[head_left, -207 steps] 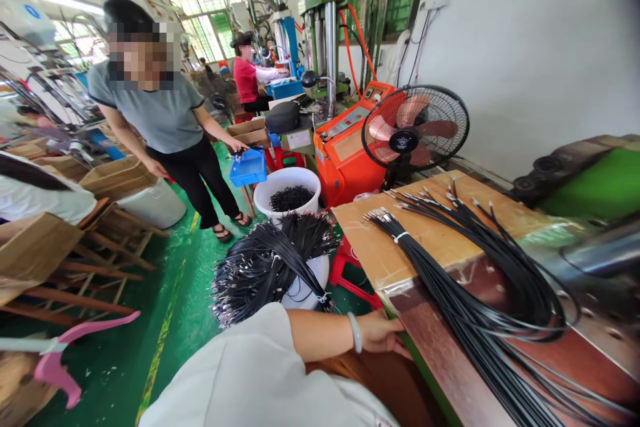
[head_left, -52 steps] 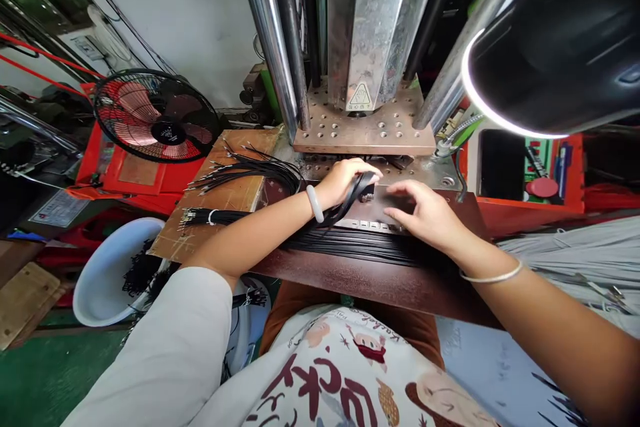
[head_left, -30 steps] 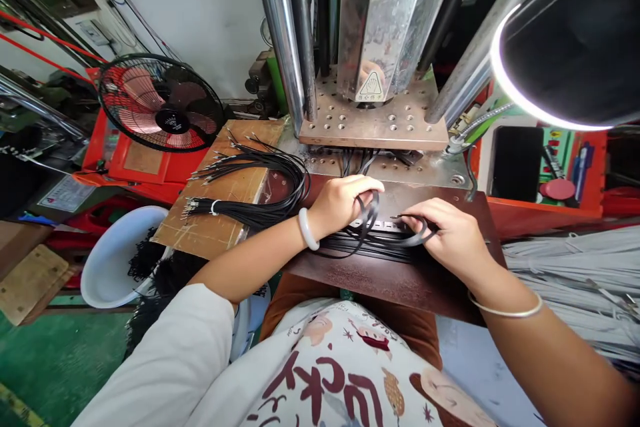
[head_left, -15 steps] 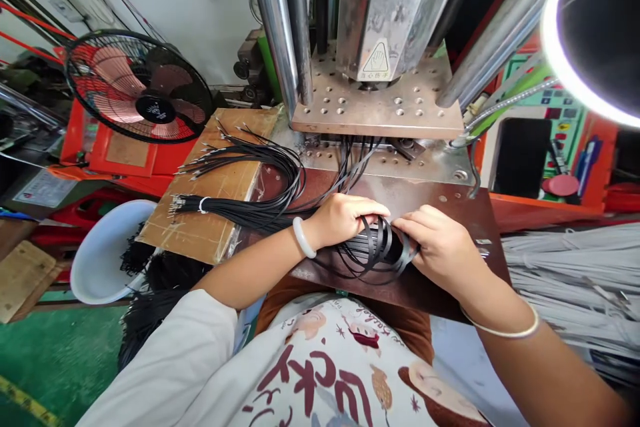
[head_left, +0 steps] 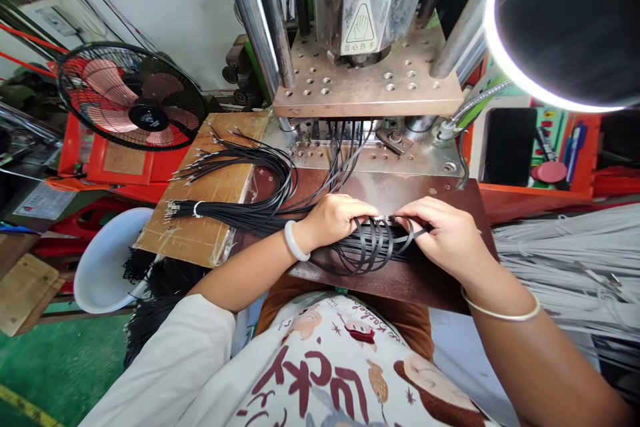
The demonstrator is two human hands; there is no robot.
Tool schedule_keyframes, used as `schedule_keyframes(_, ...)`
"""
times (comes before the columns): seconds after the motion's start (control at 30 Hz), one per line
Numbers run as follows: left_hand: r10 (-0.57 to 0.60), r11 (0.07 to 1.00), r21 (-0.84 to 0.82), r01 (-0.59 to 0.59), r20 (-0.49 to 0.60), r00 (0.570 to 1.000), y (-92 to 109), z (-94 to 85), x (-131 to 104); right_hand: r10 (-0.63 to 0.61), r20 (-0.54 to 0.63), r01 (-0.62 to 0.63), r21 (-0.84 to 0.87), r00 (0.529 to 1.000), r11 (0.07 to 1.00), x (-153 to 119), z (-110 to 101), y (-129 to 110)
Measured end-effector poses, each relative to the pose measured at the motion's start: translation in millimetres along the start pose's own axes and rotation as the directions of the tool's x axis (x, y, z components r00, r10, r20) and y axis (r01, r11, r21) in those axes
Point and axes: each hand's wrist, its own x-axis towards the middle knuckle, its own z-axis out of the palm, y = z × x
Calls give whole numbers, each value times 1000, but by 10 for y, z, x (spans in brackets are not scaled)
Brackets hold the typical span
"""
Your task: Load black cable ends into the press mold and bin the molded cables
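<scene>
My left hand [head_left: 333, 220], with a pale bangle at its wrist, is closed on several flat black cables whose loops [head_left: 373, 250] hang in front of the fingers. To its right, my right hand [head_left: 443, 230] pinches a black cable between thumb and fingers. Small metal cable ends [head_left: 384, 217] show between the two sets of fingertips. Beneath the hands lies a thick black cable bundle [head_left: 235, 213], bound with a white tie [head_left: 199, 209] near its metal-tipped left end. Other black cables [head_left: 345, 153] run back under the press plate.
A metal press plate [head_left: 365, 103] on thick columns stands behind the brown worktop [head_left: 395, 283]. Left are a cardboard sheet [head_left: 175, 237], a fan [head_left: 135, 100] and a white tub [head_left: 97, 280]. Right are a lit ring lamp [head_left: 493, 33], an orange tray [head_left: 595, 167] and grey cables [head_left: 560, 267].
My right hand has drawn slightly away from the left, widening the gap, where metal ends now show. The cable loops are more spread out. The view has shifted a little.
</scene>
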Motion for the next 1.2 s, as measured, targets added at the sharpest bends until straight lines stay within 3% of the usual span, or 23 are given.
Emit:
schedule_keyframes(0.3, 130, 981, 124, -146, 132, 983, 52, -22, -30, -24, 18, 24, -24, 1000, 999, 8, 1, -13)
schedule_keyframes(0.5, -100, 948, 316, 41, 172, 980, 154, -234, -25, -120, 35, 124, -128, 992, 984, -3, 100, -31)
schedule_keyframes(0.57, -143, 957, 272, 105, 125, 982, 154, -272, -20, -128, 60, 135, -137, 990, 981, -5, 99, -22)
schedule_keyframes(0.67, -163, 986, 24, 162, 14, 987, 118, -276, -17, -91, 130, 109, -137, 987, 985, -19, -19, 16)
schedule_keyframes(0.73, -188, 980, -63, 189, 14, 982, 91, -266, -21, -14, 179, 33, -105, 984, 994, -53, -166, 52)
schedule_keyframes(0.83, -186, 982, -17, 189, 112, 976, 86, -265, -34, 71, 207, -68, -19, 976, 998, -154, -374, 111)
schedule_keyframes(0.9, -186, 981, 90, 173, 150, 971, 111, -283, -39, 72, 142, -70, -22, 987, 997, -229, -440, 151)
schedule_keyframes(0.97, -228, 954, 229, 192, 143, 963, 141, -309, -38, 11, 72, -2, -124, 997, 992, -284, -442, 187)
schedule_keyframes(1.03, -254, 942, 256, 218, 117, 960, 152, -330, -32, -66, 89, 91, -324, 994, 941, -310, -413, 213)
schedule_keyframes(1.13, -209, 978, -4, 211, 92, 974, 117, -323, -25, -16, 149, 109, -634, 989, 765, -317, -371, 204)
schedule_keyframes(1.2, -193, 972, -121, 202, 83, 978, 81, -294, -28, 60, 63, 2, -703, 996, 711, -315, -347, 161)
